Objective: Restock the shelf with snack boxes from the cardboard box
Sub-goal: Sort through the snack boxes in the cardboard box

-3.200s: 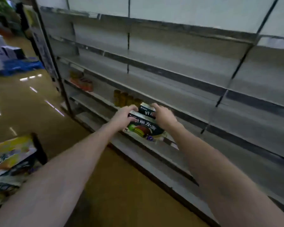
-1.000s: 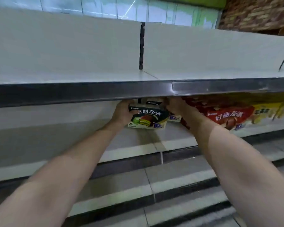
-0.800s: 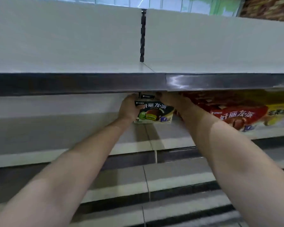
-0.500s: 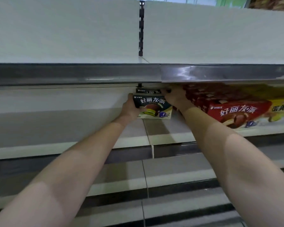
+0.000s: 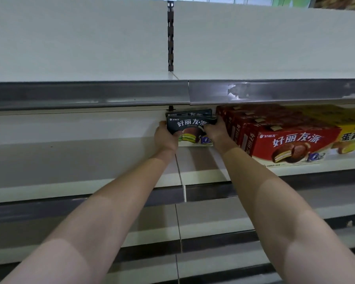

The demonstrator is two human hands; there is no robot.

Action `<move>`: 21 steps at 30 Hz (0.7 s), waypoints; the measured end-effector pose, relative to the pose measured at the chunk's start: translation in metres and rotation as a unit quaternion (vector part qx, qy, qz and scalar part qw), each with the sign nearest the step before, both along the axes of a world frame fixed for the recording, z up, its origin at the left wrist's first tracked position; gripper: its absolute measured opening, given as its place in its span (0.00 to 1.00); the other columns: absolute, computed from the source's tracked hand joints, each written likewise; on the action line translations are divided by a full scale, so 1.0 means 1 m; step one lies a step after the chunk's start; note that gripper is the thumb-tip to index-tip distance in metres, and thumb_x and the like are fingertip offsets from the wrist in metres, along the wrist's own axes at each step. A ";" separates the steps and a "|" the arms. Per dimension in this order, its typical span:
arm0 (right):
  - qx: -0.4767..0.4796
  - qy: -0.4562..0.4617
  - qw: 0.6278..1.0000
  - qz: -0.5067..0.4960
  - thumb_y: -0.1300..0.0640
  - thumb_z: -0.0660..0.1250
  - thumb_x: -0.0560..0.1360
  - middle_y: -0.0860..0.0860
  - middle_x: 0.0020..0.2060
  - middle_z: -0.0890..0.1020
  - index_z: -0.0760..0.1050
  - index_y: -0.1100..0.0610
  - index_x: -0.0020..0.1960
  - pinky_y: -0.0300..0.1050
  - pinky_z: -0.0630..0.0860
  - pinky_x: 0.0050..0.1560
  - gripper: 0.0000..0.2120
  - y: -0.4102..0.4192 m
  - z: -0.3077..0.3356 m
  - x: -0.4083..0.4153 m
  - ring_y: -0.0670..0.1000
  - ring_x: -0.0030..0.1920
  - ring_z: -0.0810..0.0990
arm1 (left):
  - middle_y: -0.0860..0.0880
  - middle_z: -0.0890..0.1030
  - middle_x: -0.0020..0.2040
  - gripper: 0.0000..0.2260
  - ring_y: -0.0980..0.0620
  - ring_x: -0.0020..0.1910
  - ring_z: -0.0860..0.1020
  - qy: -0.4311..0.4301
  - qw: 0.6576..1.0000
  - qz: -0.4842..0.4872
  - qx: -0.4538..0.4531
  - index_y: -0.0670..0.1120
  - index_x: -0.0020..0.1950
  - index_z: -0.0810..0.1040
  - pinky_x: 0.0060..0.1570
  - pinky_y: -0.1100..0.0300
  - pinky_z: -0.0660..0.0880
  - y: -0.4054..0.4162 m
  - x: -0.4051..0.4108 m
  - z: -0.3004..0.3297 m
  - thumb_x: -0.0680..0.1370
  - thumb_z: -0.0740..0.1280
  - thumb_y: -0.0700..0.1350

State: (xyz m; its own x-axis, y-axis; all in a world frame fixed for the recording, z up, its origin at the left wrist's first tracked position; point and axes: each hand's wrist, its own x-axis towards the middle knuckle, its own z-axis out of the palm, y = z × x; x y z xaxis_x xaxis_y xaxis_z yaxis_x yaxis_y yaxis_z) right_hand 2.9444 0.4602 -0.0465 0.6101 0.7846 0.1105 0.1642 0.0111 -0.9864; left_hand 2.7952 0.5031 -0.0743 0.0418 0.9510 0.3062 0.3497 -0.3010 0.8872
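Two arms reach up to frame centre. My left hand (image 5: 166, 138) and right hand (image 5: 216, 132) curl their fingers round the ends of a dark snack box (image 5: 190, 128), held on the shelf (image 5: 90, 160) under the grey rail (image 5: 86, 95). Its face reads 好丽友·派. Another dark box (image 5: 188, 114) stands behind. Red boxes (image 5: 285, 140), same label, fill the centre right; yellow boxes (image 5: 350, 138) sit at the right edge.

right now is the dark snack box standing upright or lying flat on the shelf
Upright: the dark snack box stands on its long edge on the white shelf, printed front facing out, left hand and right hand gripping its ends.
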 end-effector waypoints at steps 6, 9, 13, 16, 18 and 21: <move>-0.001 -0.062 0.994 -0.094 0.64 0.64 0.75 0.58 0.63 0.78 0.68 0.58 0.71 0.48 0.71 0.66 0.24 0.013 -0.005 -0.005 0.59 0.64 0.76 | 0.40 0.77 0.61 0.22 0.42 0.58 0.77 0.009 0.999 -0.010 0.030 0.40 0.63 0.71 0.54 0.56 0.73 0.005 0.001 -0.009 0.73 0.75 0.41; 0.047 -0.090 0.986 -0.135 0.64 0.64 0.76 0.59 0.61 0.79 0.70 0.59 0.70 0.45 0.72 0.63 0.23 0.010 -0.007 -0.009 0.59 0.63 0.76 | 0.40 0.78 0.59 0.18 0.43 0.56 0.77 0.004 0.998 -0.032 0.049 0.41 0.57 0.69 0.51 0.57 0.73 0.009 -0.002 -0.009 0.74 0.74 0.41; 0.010 -0.113 0.987 -0.115 0.64 0.64 0.77 0.58 0.69 0.73 0.61 0.55 0.77 0.44 0.66 0.69 0.30 0.006 -0.012 -0.006 0.58 0.69 0.71 | 0.38 0.79 0.59 0.17 0.42 0.56 0.78 0.005 0.996 -0.053 0.065 0.38 0.62 0.67 0.48 0.58 0.73 0.006 0.000 -0.015 0.79 0.69 0.43; -0.022 -0.137 0.984 -0.111 0.63 0.65 0.77 0.59 0.71 0.70 0.59 0.58 0.76 0.45 0.63 0.72 0.30 0.004 -0.016 -0.004 0.59 0.71 0.68 | 0.37 0.79 0.61 0.19 0.40 0.58 0.78 0.023 0.996 -0.053 0.074 0.38 0.67 0.67 0.47 0.61 0.70 0.005 0.002 -0.014 0.81 0.67 0.44; -0.031 -0.156 0.981 -0.113 0.63 0.66 0.77 0.60 0.70 0.71 0.61 0.62 0.75 0.42 0.61 0.70 0.29 0.001 -0.016 -0.004 0.59 0.71 0.69 | 0.37 0.78 0.63 0.20 0.40 0.60 0.77 0.037 0.995 -0.053 0.077 0.38 0.69 0.67 0.49 0.61 0.69 0.005 0.002 -0.012 0.80 0.67 0.44; -0.053 -0.145 0.983 -0.102 0.62 0.66 0.78 0.60 0.70 0.71 0.61 0.62 0.75 0.42 0.63 0.68 0.28 -0.001 -0.013 -0.003 0.59 0.70 0.69 | 0.37 0.76 0.64 0.20 0.40 0.62 0.75 0.036 0.996 -0.047 0.063 0.38 0.68 0.67 0.55 0.57 0.71 0.005 0.003 -0.012 0.79 0.68 0.41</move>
State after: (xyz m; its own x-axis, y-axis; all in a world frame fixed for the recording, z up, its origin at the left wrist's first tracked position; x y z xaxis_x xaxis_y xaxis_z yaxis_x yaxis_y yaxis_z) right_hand 2.9417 0.4588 -0.0600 0.7108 0.6659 0.2267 0.4264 -0.1515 -0.8918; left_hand 2.7984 0.5085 -0.0859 0.1544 0.8963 0.4156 0.3755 -0.4423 0.8145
